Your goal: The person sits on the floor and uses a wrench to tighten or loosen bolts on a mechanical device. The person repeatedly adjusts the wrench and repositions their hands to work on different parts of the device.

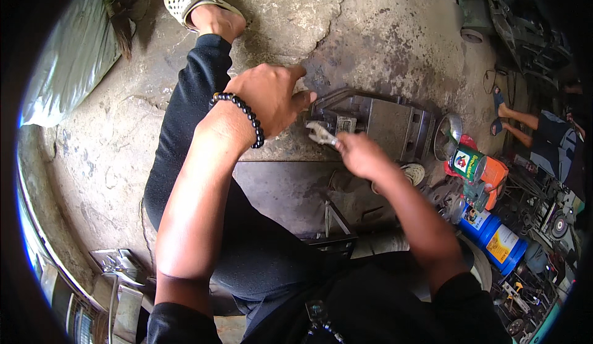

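My right hand [364,155] is closed round the handle of an adjustable wrench [321,133]. The wrench's jaws point left, over the near-left end of a dark metal machine part [389,125], beside a small block on it; whether they touch is unclear. This part has a flat plate and a raised frame along its edge. My left hand [265,97], with a beaded bracelet [238,106] at the wrist, is just left of the part. Its thumb and index finger stand apart with nothing visible between them, the thumb near the frame's corner; the other fingers are mostly hidden.
A grey metal sheet surface [278,186] lies near the part. Right of it are a metal ring [448,135], a green-labelled container [466,162], an orange container [494,174] and a blue bucket [494,239]. Another person's legs [519,125] show at far right. Plastic sheeting [74,54] hangs left.
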Demonstrator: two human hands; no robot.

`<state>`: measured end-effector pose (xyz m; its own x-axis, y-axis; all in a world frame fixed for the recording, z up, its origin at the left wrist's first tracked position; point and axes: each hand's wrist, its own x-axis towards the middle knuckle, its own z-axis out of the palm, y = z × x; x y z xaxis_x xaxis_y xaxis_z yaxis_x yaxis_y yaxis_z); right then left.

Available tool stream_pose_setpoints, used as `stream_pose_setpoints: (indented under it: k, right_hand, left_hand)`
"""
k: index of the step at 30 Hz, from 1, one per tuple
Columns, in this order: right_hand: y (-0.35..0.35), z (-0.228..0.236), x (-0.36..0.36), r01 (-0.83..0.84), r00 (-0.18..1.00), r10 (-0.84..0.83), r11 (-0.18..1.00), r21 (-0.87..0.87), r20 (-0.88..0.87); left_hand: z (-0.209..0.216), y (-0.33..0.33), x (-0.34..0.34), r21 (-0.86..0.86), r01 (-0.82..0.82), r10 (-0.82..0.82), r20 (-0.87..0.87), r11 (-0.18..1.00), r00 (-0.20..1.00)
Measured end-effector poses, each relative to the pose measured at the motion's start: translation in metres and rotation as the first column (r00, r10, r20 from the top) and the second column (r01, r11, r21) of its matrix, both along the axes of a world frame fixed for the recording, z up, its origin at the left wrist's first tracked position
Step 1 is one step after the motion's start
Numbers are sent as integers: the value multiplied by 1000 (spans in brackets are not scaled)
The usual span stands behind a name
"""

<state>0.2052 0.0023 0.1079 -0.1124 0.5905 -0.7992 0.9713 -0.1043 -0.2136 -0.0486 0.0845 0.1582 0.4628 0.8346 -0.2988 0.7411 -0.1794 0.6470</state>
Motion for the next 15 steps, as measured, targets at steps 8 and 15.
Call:
stream_pose_setpoints:
  k: [8, 15]
  right_hand:
    - [83, -43, -31, -497, 862, 502, 864, -80, 76]
    - [160, -214, -25, -258, 834, 519, 669, -697, 190]
  left_hand:
    - [-196, -13, 42, 1, 240, -240, -51, 971, 969]
    - [-294, -58, 62, -995, 93, 297, 98, 33, 950]
